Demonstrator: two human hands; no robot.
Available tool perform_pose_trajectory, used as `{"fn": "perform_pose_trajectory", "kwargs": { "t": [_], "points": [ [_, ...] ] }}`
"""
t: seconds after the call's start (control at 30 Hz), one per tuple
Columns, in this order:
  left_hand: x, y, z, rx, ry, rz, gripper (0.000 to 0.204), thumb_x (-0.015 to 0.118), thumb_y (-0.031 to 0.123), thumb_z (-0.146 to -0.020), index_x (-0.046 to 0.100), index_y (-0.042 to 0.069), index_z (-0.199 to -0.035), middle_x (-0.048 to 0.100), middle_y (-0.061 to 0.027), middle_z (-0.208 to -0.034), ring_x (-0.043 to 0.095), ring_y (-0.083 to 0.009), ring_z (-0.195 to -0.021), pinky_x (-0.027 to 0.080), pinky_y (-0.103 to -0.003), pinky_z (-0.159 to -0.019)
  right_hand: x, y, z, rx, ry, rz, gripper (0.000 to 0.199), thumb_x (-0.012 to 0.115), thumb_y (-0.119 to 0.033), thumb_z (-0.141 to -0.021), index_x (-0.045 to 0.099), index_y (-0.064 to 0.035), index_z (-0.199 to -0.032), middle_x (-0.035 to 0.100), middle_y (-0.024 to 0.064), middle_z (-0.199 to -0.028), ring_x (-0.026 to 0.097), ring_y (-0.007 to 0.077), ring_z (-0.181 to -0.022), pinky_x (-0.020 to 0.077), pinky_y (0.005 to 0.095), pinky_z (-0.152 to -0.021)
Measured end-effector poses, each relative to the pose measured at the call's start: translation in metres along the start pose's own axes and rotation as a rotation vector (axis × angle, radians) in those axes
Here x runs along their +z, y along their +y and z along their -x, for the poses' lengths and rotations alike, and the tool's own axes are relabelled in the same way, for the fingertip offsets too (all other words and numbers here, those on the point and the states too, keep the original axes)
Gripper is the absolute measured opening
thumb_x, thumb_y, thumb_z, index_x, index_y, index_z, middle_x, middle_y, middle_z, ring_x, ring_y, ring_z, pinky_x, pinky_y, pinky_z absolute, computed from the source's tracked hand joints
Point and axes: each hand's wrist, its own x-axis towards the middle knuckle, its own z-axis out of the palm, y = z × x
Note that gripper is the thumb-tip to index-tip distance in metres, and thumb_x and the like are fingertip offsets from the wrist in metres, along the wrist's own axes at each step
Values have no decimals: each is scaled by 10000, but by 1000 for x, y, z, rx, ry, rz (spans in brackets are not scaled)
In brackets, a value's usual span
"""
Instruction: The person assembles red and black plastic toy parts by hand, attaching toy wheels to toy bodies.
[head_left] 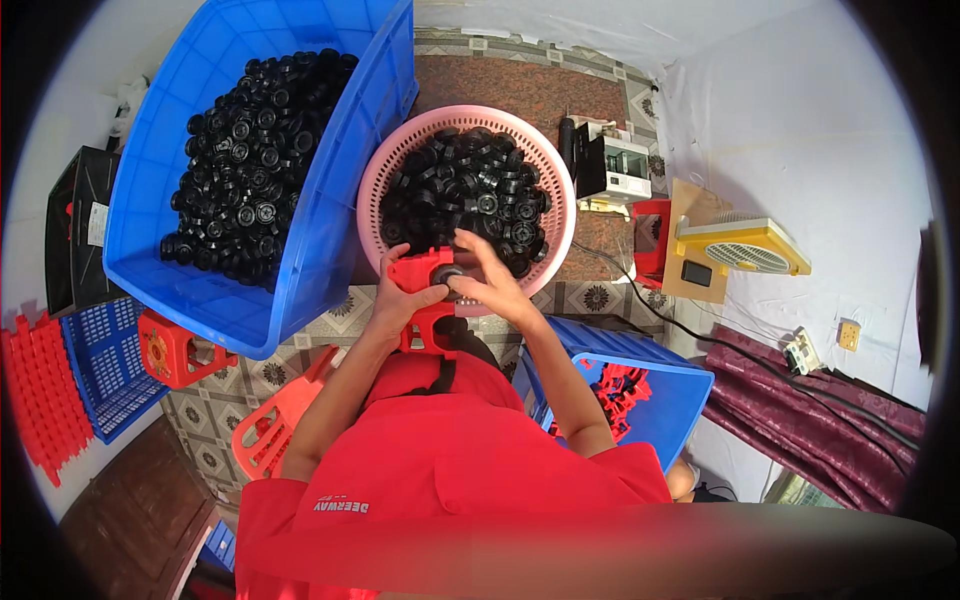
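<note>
In front of my body, at the near rim of a pink basket (372, 170), my left hand (397, 300) grips a red plastic part (422, 268). A small black wheel (449, 273) is pressed against that part's right side, pinched by my right hand (492, 285) with its thumb on the wheel. Whether the wheel is seated on the part cannot be made out. Many more black wheels (470, 180) fill the basket just beyond my fingers.
A large blue bin (335, 200) heaped with black wheels stands at the left. Beside my right elbow is a blue crate (660, 400) holding red-and-black parts. Red stools (180, 350), a red chair (270, 430), a yellow fan (750, 250) and a black cable (690, 330) surround me.
</note>
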Motion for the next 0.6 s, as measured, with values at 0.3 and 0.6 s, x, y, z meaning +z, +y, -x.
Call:
{"fn": "perform_pose_trajectory", "kwargs": {
  "t": [0.3,0.6],
  "points": [
    [-9,-18,13,18,43,-34,876,847,63,-677,302,101,-1362,505,-102,-1233,561,-208,-1107,508,-339,-931,6,26,-7,104,-288,-331,559,609,-47,-850,446,-26,-1385,556,79,-1260,552,144,-1110,450,296,-965],
    [-16,18,-19,-56,38,461,399,747,57,-812,586,58,-1177,654,-85,-1079,666,-210,-921,583,-365,-813,-47,105,-108,-499,52,1101,434,689,-51,-717,637,-108,-1144,596,99,-1234,560,302,-1112,437,388,-958]
  ]
}}
